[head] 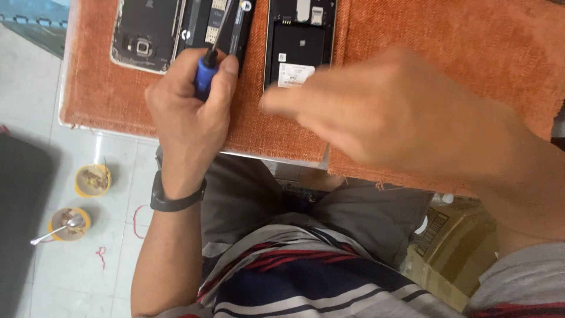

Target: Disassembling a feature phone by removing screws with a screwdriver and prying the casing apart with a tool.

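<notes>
My left hand (188,112), with a black band on its wrist, is shut on a blue-handled screwdriver (205,73). The screwdriver's shaft points up at a black phone part (229,29) lying on the orange cloth (412,35). Left of that part lies a phone frame with a camera hole (141,35). To the right is an open-backed phone (300,41) with a white label. My right hand (394,118) is motion-blurred and hovers just right of this phone, a fingertip near the label. I cannot see anything in it.
The cloth covers a small table whose near edge (194,147) is over my lap. On the tiled floor at left stand two yellow bowls (93,179) (69,224), one with a spoon. A dark object (20,218) lies far left, and a cardboard box (447,247) sits at the lower right.
</notes>
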